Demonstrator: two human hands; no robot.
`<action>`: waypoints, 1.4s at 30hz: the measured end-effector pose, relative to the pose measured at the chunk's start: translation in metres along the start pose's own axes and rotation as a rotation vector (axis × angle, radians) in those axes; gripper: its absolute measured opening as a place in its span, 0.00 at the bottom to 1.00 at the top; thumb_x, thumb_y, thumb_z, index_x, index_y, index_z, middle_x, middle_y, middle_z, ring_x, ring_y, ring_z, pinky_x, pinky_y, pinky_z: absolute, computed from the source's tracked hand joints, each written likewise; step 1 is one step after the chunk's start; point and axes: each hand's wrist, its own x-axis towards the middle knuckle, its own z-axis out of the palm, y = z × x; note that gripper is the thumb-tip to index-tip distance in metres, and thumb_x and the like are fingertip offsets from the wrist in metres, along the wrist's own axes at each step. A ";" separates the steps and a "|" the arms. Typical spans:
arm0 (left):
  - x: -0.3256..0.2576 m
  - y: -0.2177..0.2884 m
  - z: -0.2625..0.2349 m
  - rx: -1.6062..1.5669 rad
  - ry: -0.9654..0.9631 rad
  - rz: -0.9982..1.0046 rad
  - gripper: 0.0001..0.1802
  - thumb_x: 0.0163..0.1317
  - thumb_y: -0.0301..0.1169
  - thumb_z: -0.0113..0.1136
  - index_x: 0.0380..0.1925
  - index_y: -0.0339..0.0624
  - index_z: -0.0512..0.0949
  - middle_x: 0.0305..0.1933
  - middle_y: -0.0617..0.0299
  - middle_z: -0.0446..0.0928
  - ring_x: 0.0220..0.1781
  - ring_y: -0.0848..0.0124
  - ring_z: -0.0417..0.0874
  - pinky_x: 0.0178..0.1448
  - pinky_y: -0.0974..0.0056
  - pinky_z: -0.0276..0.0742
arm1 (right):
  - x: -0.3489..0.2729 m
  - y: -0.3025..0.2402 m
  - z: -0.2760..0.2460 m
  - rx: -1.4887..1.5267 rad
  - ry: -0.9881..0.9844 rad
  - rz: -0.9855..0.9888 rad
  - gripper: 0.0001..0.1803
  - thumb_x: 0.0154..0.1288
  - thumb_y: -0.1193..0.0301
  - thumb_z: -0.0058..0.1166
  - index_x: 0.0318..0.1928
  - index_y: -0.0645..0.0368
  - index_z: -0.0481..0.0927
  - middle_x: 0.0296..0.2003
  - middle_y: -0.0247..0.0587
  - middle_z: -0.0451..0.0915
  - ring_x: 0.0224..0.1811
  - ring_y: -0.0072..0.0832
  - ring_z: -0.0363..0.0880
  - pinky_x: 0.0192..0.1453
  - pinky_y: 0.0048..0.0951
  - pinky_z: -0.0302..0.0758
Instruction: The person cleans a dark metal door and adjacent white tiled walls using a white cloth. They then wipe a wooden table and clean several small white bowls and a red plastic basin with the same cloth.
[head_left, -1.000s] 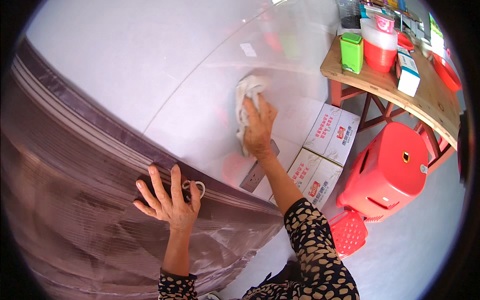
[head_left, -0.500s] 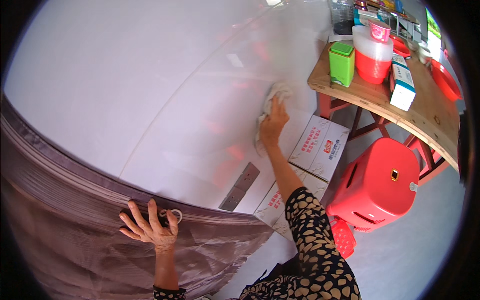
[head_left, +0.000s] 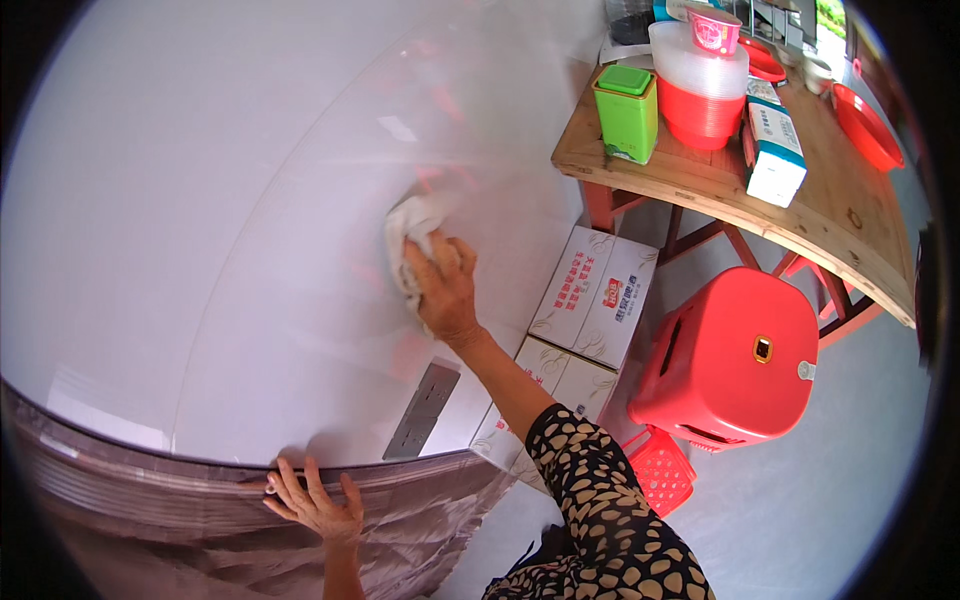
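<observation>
A clear sheet [head_left: 330, 230] covers a white wall [head_left: 150, 150] and fills most of the view; every place here is told from that sheet. Along its lower edge hangs a brownish curtain [head_left: 200, 520], rumpled in folds. To the sheet's right stands a wooden table [head_left: 720, 190] bearing a green tin [head_left: 628, 112], a stack of red and clear tubs [head_left: 700, 80] and a white-and-blue carton [head_left: 775, 150]. Below the table, right of the sheet, sits a red stool [head_left: 735, 355], with white boxes [head_left: 590, 300] stacked between stool and sheet and a small red basket [head_left: 662, 470] lower down. A grey plate [head_left: 423, 410] is fixed near the sheet's lower right. The right hand [head_left: 445, 290] — sleeve in a black spotted print — presses a white cloth [head_left: 412, 235] against the sheet's right-hand part, fingers curled over the bunched cloth. The left hand [head_left: 315, 505] rests on the sheet's bottom edge, fingers spread, gripping nothing — flat where sheet meets curtain.
</observation>
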 end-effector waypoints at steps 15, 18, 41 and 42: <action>0.003 0.001 0.028 0.280 0.171 0.137 0.25 0.62 0.48 0.49 0.57 0.55 0.73 0.69 0.43 0.56 0.72 0.42 0.49 0.70 0.36 0.34 | -0.053 0.191 -0.004 -0.315 -0.020 0.631 0.35 0.50 0.86 0.45 0.63 0.56 0.67 0.59 0.57 0.64 0.57 0.50 0.62 0.62 0.39 0.56; 0.003 0.001 0.025 0.267 0.179 0.148 0.24 0.62 0.47 0.49 0.57 0.54 0.74 0.70 0.43 0.56 0.73 0.43 0.48 0.70 0.36 0.33 | -0.078 0.187 -0.009 -0.320 -0.119 0.831 0.34 0.52 0.83 0.46 0.64 0.59 0.63 0.57 0.59 0.65 0.57 0.51 0.63 0.61 0.41 0.56; -0.021 -0.028 0.002 0.092 0.088 0.226 0.15 0.59 0.41 0.52 0.42 0.52 0.82 0.68 0.46 0.60 0.74 0.47 0.48 0.71 0.37 0.22 | -0.231 -0.009 -0.031 -0.183 -0.269 0.692 0.39 0.47 0.85 0.44 0.65 0.68 0.57 0.64 0.65 0.55 0.61 0.56 0.55 0.67 0.48 0.49; -0.022 -0.029 0.005 0.128 0.104 0.253 0.15 0.58 0.41 0.52 0.41 0.52 0.82 0.68 0.46 0.60 0.74 0.47 0.48 0.71 0.37 0.22 | -0.221 0.007 -0.032 -0.205 -0.261 0.692 0.39 0.47 0.85 0.43 0.66 0.69 0.56 0.63 0.65 0.56 0.61 0.55 0.56 0.67 0.48 0.48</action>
